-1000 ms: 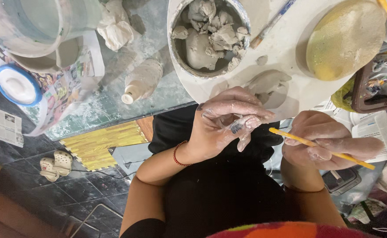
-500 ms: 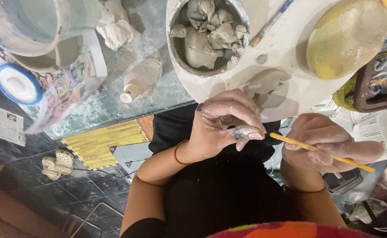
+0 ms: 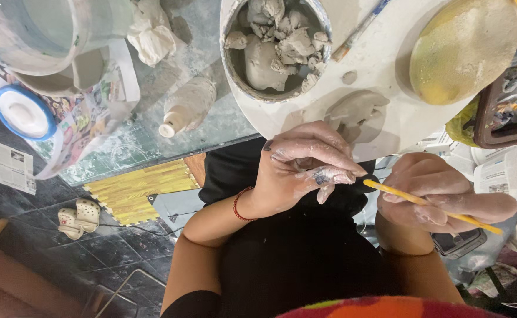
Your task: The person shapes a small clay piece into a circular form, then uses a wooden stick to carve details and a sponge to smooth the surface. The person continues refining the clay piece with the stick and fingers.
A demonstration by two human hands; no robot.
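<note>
My left hand [image 3: 302, 168], smeared with grey clay, is closed around a small piece of clay [image 3: 324, 176] pinched between thumb and fingertips above my lap. My right hand [image 3: 441, 197] grips a thin yellow stick tool [image 3: 429, 206] whose tip points at the small clay piece, almost touching it. Both hands hover just below the edge of a round white board [image 3: 388, 126]. On that board lies a flattened grey clay shape [image 3: 355, 109], partly hidden behind my left fingers.
A bowl [image 3: 276, 44] full of clay lumps and a yellow round sponge [image 3: 461, 50] sit on the board, with a brush [image 3: 358, 29] between them. A clay-coated bottle [image 3: 188, 106], crumpled cloth [image 3: 152, 32], large bucket [image 3: 35, 35] and blue-rimmed lid [image 3: 23, 112] lie left.
My left hand shifted slightly right and turned the small clay piece in its fingers. The stick's tip stayed close to the piece.
</note>
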